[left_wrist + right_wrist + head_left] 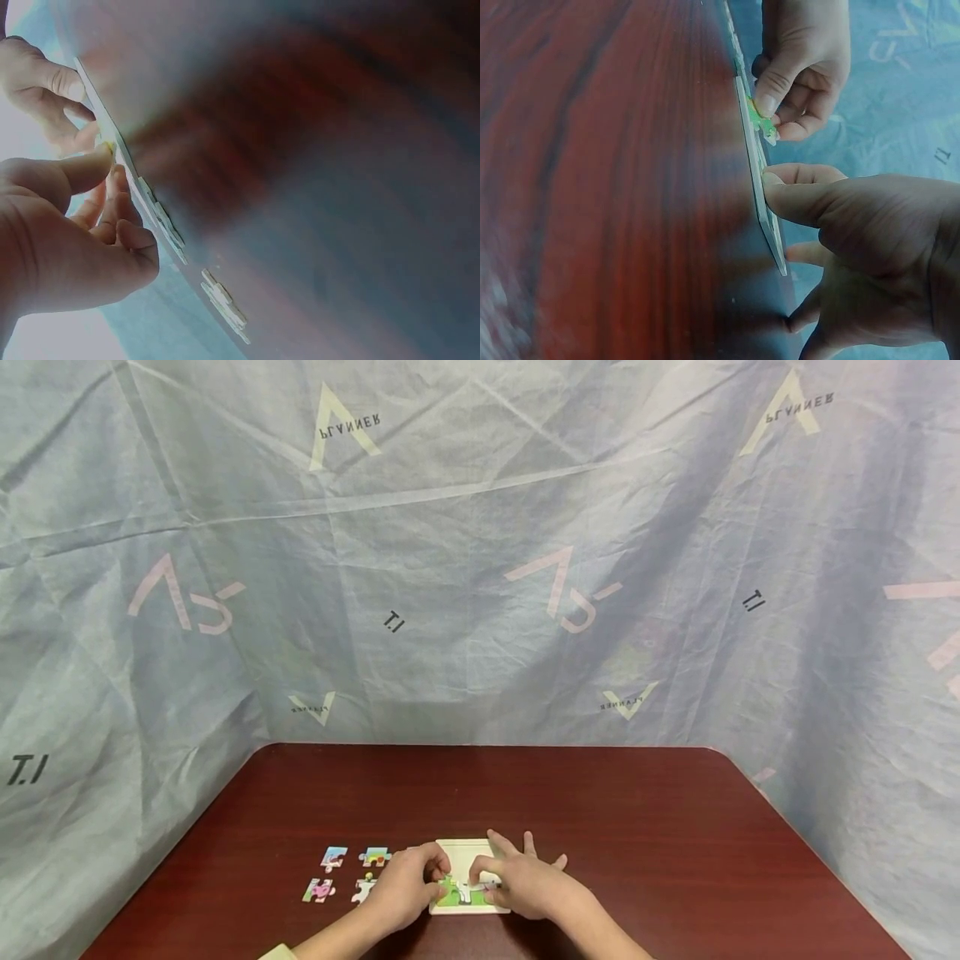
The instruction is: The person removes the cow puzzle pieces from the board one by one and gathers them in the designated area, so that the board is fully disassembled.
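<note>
A pale puzzle tray (468, 911) lies near the table's front edge, its lower part holding green-and-white picture pieces (467, 895). At its left side, my left hand (405, 883) pinches a green puzzle piece (765, 127) between thumb and fingers, tilted up from the tray in the right wrist view. My right hand (528, 883) is over the tray's right side. Its thumb and bent index finger grip a puzzle piece at the lower right, partly hidden by the hand, while the other fingers spread outward past the tray's edge.
Left of the tray lie several loose puzzle pieces: a blue one (333, 857), a colourful one (375, 857), a pink one (319, 890) and a white one (363, 888) partly behind my left hand. Grey printed cloth (465, 568) hangs around the dark red table (600, 793).
</note>
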A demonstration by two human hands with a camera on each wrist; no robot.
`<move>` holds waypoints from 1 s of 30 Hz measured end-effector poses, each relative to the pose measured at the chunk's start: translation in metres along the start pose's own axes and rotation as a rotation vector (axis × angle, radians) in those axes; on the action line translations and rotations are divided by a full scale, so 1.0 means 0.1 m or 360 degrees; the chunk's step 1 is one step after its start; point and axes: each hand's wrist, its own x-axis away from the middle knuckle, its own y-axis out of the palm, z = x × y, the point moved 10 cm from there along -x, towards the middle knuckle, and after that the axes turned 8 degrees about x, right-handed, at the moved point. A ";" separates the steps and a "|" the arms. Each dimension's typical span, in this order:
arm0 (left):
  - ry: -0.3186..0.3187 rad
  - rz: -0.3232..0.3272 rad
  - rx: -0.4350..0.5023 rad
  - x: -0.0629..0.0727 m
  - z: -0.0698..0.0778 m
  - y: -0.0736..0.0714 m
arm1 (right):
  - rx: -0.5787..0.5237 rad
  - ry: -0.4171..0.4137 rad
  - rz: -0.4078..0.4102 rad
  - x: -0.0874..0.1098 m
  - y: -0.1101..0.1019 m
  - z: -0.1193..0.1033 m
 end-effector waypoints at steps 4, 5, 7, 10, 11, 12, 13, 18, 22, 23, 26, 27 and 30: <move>-0.0006 0.0043 0.0073 -0.01 -0.03 -0.04 | -0.0005 0.0000 0.0017 0.00 -0.01 -0.01; -0.0012 0.0055 0.0091 -0.01 -0.04 -0.05 | -0.0004 -0.0001 0.0021 0.01 -0.01 -0.01; -0.0025 0.0084 0.0129 -0.01 -0.06 -0.07 | 0.0001 -0.0001 0.0028 0.01 -0.02 -0.01; -0.0057 0.0117 0.0191 0.00 -0.09 -0.11 | 0.0006 -0.0005 0.0031 0.01 -0.02 -0.01; -0.0069 0.0124 0.0215 0.01 -0.10 -0.12 | 0.0010 -0.0008 0.0034 0.01 -0.01 -0.01; -0.0081 0.0126 0.0243 0.02 -0.12 -0.13 | 0.0014 -0.0009 0.0036 0.01 -0.01 -0.01; -0.0097 0.0126 0.0266 0.03 -0.13 -0.14 | 0.0018 -0.0011 0.0040 0.01 -0.01 -0.01; -0.0154 0.0119 0.0286 0.08 -0.19 -0.20 | 0.0023 -0.0005 0.0044 0.01 -0.01 -0.01; -0.0158 0.0114 0.0263 0.13 -0.24 -0.25 | 0.0009 -0.0010 0.0034 0.01 -0.01 -0.01; -0.0154 0.0109 0.0264 0.14 -0.25 -0.26 | 0.0002 -0.0010 0.0030 0.01 -0.01 -0.01; -0.0130 0.0116 0.0241 0.19 -0.28 -0.31 | -0.0001 -0.0013 0.0023 0.02 0.00 -0.01; -0.0122 0.0126 0.0219 0.20 -0.29 -0.34 | -0.0002 -0.0013 0.0024 0.02 0.00 -0.01; -0.0128 0.0161 0.0139 0.24 -0.33 -0.41 | 0.0001 -0.0018 0.0034 0.02 -0.01 -0.01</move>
